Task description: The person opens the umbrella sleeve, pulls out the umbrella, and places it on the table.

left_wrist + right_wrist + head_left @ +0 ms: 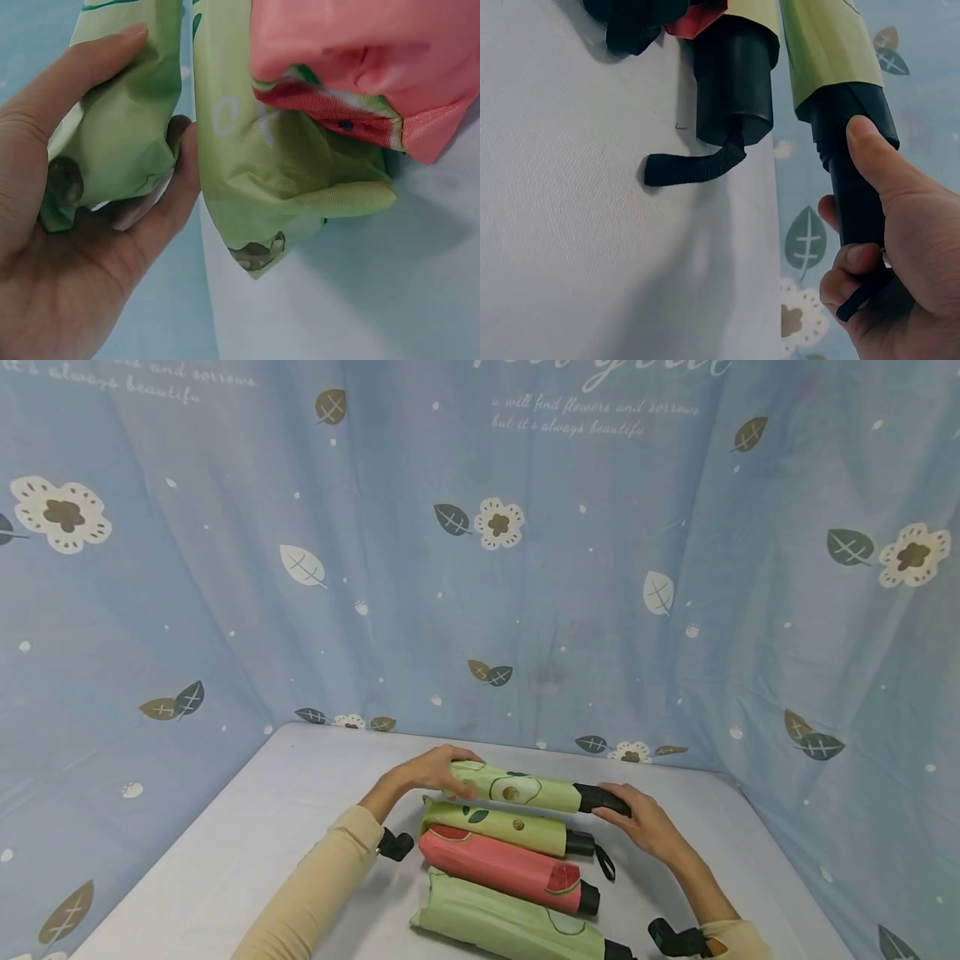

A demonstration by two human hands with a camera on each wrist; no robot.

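Observation:
A folded light-green umbrella with an avocado print [551,792] lies across both hands at the back of the row. My left hand [435,771] grips its closed cloth end, thumb on the near side and fingers round the far side. At the other end, my right hand [647,825] holds the black handle [859,187], with the thumb along it and the fingers curled beneath. Just in front is a second green umbrella [525,827] with a black wrist strap [604,863]. Beside that lies a red watermelon-print umbrella [498,867].
Nearest the body, another pale-green umbrella [502,912] lies on the white table [322,785], its black handle toward the right. A blue curtain [487,593] with leaves and flowers hangs behind the table and along its sides.

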